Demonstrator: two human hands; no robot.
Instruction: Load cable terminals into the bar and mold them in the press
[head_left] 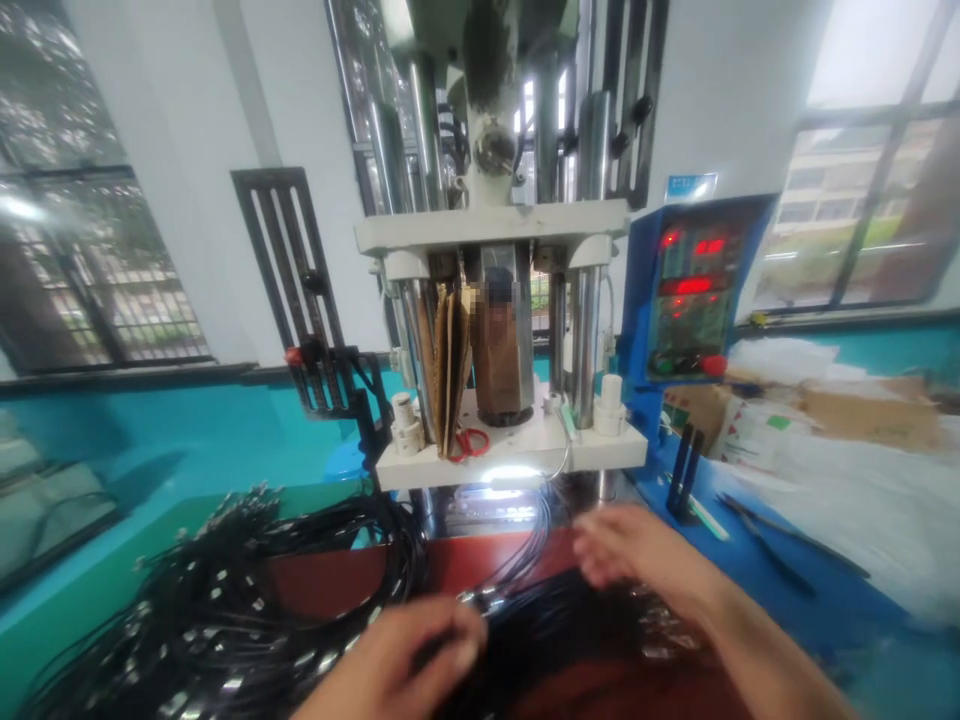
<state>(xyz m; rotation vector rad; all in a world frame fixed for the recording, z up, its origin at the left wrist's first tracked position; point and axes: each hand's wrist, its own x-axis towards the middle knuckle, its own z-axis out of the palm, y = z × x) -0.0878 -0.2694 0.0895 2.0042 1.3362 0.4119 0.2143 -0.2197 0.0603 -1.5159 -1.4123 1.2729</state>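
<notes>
In the head view my left hand (420, 650) is low in the middle, its fingers curled in and thumb near the fingertips. It is beside a dark bundle of black cables (547, 610), and whatever is in its grip is hidden. My right hand (619, 545) hovers over the right side of that bundle, fingers bent together and slightly blurred; I cannot make out anything in them. Thin cables (529, 550) run from near my left hand up to the brightly lit mold area (495, 505) under the white press plate (517, 455).
A large heap of black cables (225, 610) lies at left. Red-handled scissors (472, 443) and cardboard pieces (450, 370) rest on the press. A blue control box (694, 290) stands right, with dark tweezers (772, 545) and plastic bags (840, 490) below.
</notes>
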